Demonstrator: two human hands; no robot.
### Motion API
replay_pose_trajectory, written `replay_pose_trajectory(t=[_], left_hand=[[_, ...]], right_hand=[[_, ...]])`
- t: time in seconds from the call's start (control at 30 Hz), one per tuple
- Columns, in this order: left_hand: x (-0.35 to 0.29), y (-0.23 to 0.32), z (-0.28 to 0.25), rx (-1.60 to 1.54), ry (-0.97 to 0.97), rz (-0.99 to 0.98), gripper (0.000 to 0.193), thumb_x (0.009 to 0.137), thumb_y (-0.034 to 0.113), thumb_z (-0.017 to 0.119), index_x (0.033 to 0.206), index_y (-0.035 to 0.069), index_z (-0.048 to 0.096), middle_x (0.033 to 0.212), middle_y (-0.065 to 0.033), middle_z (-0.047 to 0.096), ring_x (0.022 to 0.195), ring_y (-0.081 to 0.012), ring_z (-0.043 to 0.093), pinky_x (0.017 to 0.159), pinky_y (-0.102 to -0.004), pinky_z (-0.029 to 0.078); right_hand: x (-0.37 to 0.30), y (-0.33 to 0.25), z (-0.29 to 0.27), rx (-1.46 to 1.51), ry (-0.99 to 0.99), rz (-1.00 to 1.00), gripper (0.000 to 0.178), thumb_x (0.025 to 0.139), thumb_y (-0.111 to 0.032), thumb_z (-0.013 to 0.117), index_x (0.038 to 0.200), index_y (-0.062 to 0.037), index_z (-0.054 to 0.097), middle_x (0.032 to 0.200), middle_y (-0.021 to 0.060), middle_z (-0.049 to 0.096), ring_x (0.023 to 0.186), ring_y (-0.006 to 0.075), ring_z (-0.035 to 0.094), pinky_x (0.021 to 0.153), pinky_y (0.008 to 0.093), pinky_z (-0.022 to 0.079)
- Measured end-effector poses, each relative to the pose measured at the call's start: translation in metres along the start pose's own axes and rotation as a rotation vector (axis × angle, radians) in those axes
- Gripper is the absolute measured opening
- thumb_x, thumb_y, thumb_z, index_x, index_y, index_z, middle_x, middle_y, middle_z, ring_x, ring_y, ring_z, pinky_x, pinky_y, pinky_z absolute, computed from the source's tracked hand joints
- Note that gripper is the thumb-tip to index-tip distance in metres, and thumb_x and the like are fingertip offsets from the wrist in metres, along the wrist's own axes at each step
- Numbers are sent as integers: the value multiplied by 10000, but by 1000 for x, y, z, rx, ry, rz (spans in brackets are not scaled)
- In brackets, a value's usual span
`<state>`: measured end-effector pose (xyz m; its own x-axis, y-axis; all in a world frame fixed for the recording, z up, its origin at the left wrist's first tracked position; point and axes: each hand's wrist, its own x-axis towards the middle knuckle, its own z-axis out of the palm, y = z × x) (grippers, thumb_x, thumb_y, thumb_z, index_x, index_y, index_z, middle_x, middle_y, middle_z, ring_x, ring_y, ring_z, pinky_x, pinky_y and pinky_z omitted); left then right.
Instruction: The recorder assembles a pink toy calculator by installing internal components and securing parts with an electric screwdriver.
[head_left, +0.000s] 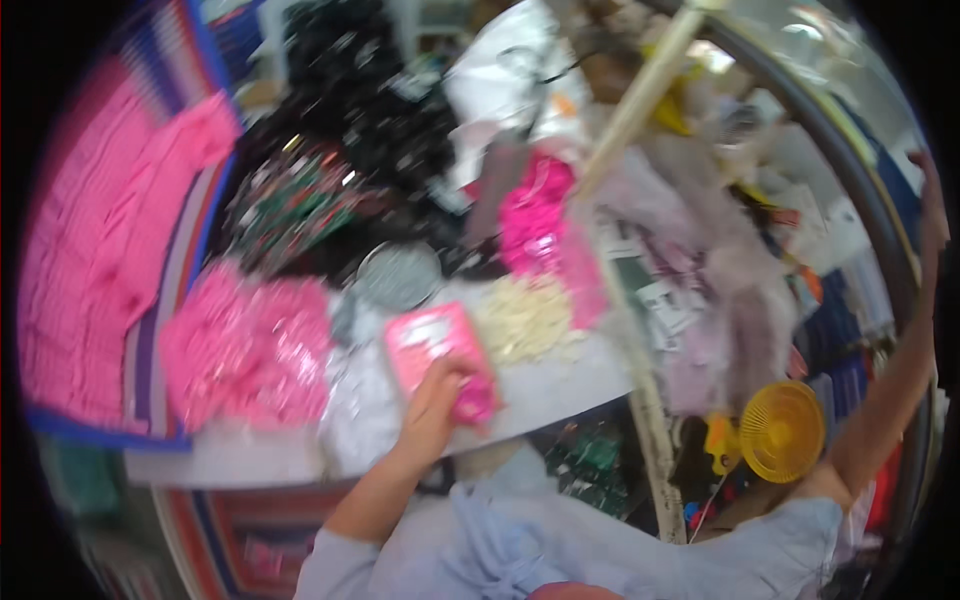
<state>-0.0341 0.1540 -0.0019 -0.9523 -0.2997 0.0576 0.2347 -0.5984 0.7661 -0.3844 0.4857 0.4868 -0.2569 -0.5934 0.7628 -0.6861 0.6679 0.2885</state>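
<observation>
My left hand [432, 405] is closed at the near edge of the white table. In its fingers sits a small bright pink piece [474, 398], too blurred to name. Right behind it lies a flat pink tray or box [425, 340] with something white at its far end. A round grey tin or lid [399, 275] stands beyond that. To the right is a pile of small cream-coloured pieces [528, 320]. My right arm reaches far out to the right, and my right hand [934, 205] is at the picture's rim, its fingers mostly unreadable.
Glossy pink packets [250, 345] are heaped left of the tray. A blue-edged striped box [172, 230] holds stacked pink pieces. Black bags [350, 110] are piled behind. A pale upright pole [640, 400] stands right of the table, near a yellow basket [783, 430].
</observation>
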Motion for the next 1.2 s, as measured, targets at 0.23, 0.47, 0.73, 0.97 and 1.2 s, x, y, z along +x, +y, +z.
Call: replay_pose_trajectory(t=[0.23, 0.47, 0.73, 0.97, 1.2], left_hand=[[-37, 31, -12, 264, -54, 256, 366, 947, -31, 370, 1308, 20, 352, 1302, -179, 446, 1096, -246, 609, 719, -316, 586], [-33, 22, -8, 502, -56, 334, 352, 947, -60, 371, 1294, 1, 353, 1305, -182, 440, 988, -180, 573, 734, -283, 551], [-26, 11, -5, 791, 14, 491, 365, 922, -80, 405, 1278, -8, 375, 1291, -205, 457, 1098, -222, 528, 913, -337, 478], [-19, 10, 1, 852, 13, 515, 381, 906, -77, 433, 1277, -6, 382, 1253, -212, 485, 1132, -276, 522, 1002, -390, 425], [-19, 5, 2, 823, 18, 468, 388, 897, -81, 423, 1274, -1, 383, 1252, -208, 473, 1139, -271, 513, 1011, -402, 418]], right_hand=[[-161, -313, 116, 869, -643, -12, 169, 914, -145, 582, 986, 6, 606, 754, 99, 572, 622, 161, 535, 579, 321, 413], [-245, -404, 150, 1290, -1176, 109, 137, 959, -137, 581, 1020, -14, 590, 762, 190, 627, 668, 322, 647, 593, 361, 475], [-282, -428, 164, 1552, -977, 399, 113, 982, -92, 565, 1015, 11, 596, 702, 114, 603, 596, 148, 574, 565, 304, 451], [-290, -429, 168, 1616, -990, 503, 128, 998, -96, 561, 995, 27, 597, 720, 35, 568, 656, 65, 489, 586, 249, 426], [-287, -423, 174, 1824, -1142, 640, 157, 1032, -129, 520, 983, 7, 582, 744, -44, 518, 649, 28, 442, 568, 205, 368]])
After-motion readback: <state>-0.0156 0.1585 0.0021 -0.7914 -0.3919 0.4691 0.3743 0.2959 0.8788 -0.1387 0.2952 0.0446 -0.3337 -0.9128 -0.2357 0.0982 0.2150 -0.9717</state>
